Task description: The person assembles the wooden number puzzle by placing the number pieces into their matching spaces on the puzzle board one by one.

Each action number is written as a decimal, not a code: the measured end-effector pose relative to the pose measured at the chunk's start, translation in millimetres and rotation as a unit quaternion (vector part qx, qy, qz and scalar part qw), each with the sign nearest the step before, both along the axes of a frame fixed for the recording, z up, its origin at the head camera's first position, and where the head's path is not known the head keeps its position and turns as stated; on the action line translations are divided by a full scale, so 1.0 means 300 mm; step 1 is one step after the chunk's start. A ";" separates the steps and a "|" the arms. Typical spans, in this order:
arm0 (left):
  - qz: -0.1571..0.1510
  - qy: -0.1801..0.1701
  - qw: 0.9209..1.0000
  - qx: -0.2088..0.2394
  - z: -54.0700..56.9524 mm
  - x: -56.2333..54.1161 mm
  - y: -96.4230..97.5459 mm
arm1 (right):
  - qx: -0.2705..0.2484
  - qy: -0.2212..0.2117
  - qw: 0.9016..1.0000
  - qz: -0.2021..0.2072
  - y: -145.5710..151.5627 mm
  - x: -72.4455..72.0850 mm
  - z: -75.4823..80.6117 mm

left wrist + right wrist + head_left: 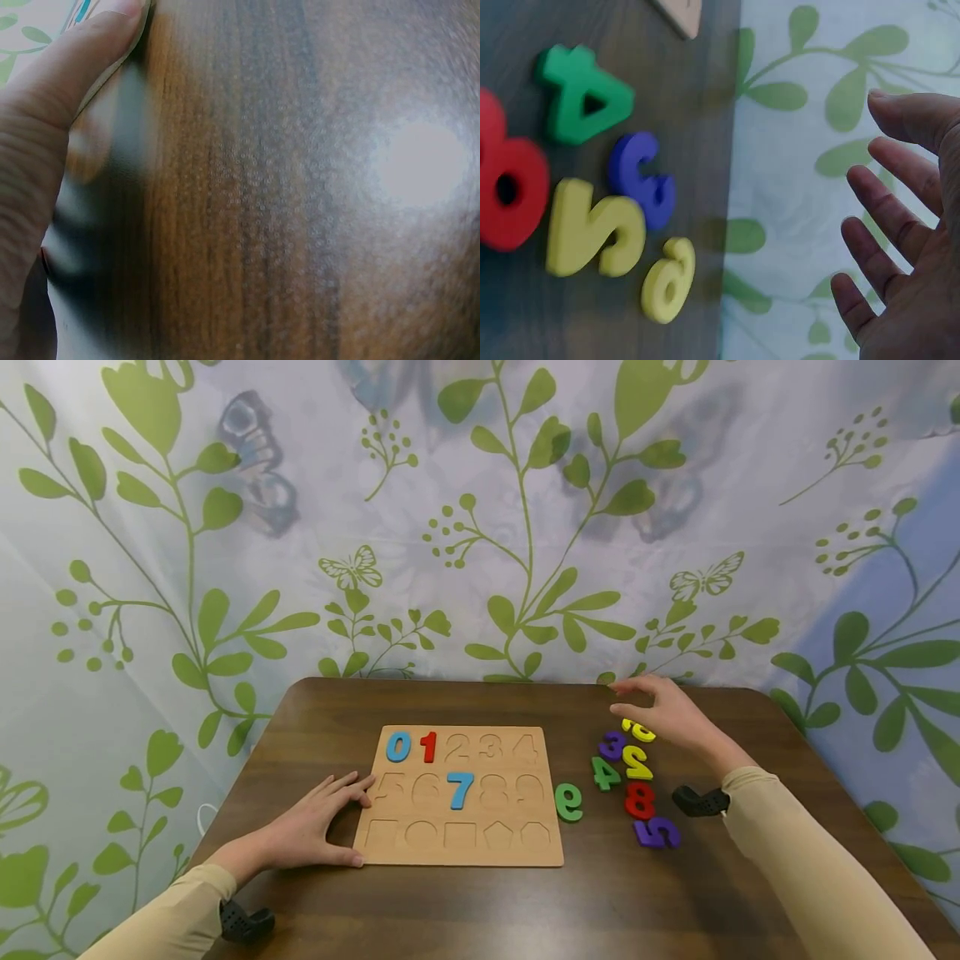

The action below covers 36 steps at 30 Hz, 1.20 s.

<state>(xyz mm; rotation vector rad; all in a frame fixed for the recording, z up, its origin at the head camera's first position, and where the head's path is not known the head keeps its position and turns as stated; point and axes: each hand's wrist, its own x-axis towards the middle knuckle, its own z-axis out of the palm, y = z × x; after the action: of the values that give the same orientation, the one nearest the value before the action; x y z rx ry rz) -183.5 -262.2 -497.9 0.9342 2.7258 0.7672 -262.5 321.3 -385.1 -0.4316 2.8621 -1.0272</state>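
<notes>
A wooden number puzzle board [465,852] lies flat on the table. Its top row holds a blue 0 [398,747] and a red 1 [428,747]; a blue 7 [460,791] sits in the middle row. My left hand [303,827] rests at the board's left edge, thumb by the near corner. Over the loose numbers at the right, my right hand [671,714] hovers with fingers spread and holds nothing. Beneath it lies a yellow 6-shaped piece [667,281], partly hidden in the head view, with a yellow 2 [637,763] and purple 3 [612,745] close by.
A green 4 [604,774], red 8 [640,801] and purple 5 [657,832] lie in the loose group. Beside the board's right edge is a green 9-like piece [568,802]. A leaf-patterned cloth [480,568] hangs behind the table [480,910].
</notes>
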 end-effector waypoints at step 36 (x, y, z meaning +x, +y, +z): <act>0.008 -0.007 1.000 -0.004 -0.001 0.001 -0.001 | 0.048 -0.066 0.996 -0.020 0.197 0.074 -0.272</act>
<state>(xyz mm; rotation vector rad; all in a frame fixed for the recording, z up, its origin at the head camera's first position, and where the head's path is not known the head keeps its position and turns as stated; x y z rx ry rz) -183.3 -262.6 -498.2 0.9037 2.7243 0.7629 -240.4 380.4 -466.6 -0.2885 2.7981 -0.8825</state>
